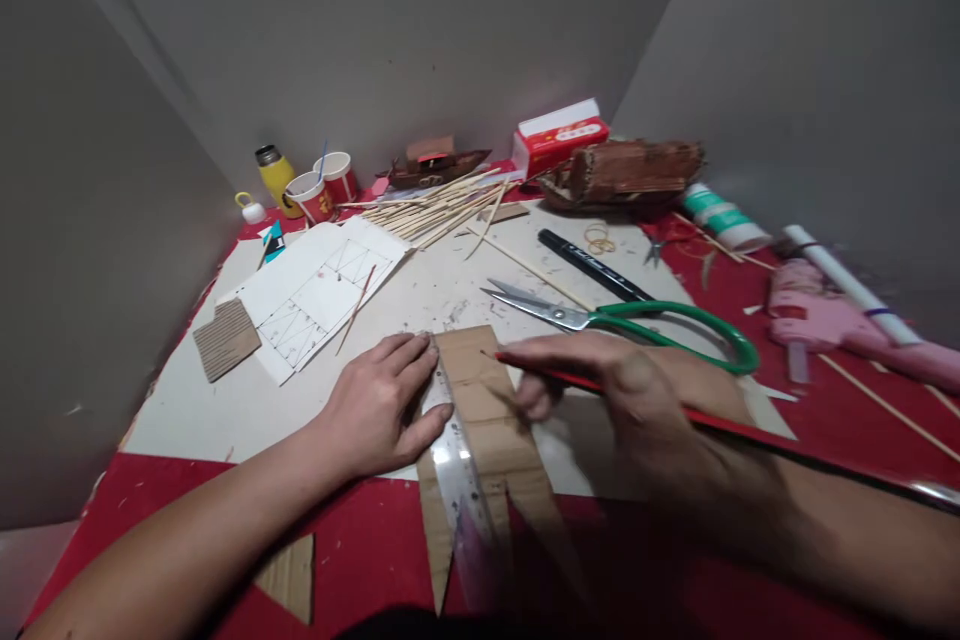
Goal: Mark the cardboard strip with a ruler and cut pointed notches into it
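Observation:
My left hand [386, 405] presses a clear plastic ruler [450, 450] down on a piece of brown corrugated cardboard [480, 400]; its fingers lie bent along the ruler's upper part, with the thumb across it. The cardboard's near end is cut into long points, partly lost in shadow. In my right hand [637, 400] is a slim red pencil [562, 377], pinched between thumb and fingers. Its tip hovers over or touches the cardboard near the top right; I cannot tell which. Just beyond that hand lie green-handled scissors [592, 317], blades apart.
Wooden sticks [435, 210], a paper with drawn trusses [322, 290] and a black marker [592, 265] lie beyond my hands. Two model boats [630, 175], paper cups [311, 198] and a yellow bottle [276, 180] stand at the back. A pink glue gun [817, 310] lies right.

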